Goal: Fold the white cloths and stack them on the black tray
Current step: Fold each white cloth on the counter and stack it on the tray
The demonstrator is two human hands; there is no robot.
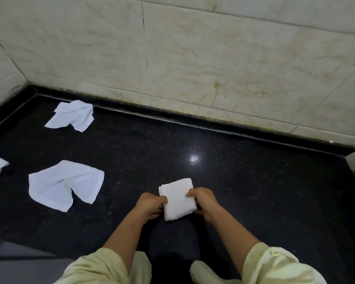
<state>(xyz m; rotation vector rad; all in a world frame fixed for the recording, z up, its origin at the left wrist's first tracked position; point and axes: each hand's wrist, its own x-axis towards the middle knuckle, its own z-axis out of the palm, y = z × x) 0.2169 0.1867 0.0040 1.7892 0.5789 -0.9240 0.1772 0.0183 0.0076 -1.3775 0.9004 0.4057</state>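
White soft terry pinched by curled fingers (190, 194): left hand (151, 203) and right hand (204, 199) clamp opposite edges of the small folded white cloth square (177, 198) at the near middle of the black speckled stone bench (244, 181); light, limp, probably springs open unless all layers are gripped.

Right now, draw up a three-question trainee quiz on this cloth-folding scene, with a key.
1. True or false: the right hand is empty.
2. The folded cloth is: A) gripped at both sides by the two hands; B) lying untouched; C) draped over a sleeve.
3. Fill in: the largest loose cloth lies on the counter to the folded cloth's ____.
Key: 1 false, it holds the folded cloth together with the left hand; 2 A; 3 left.
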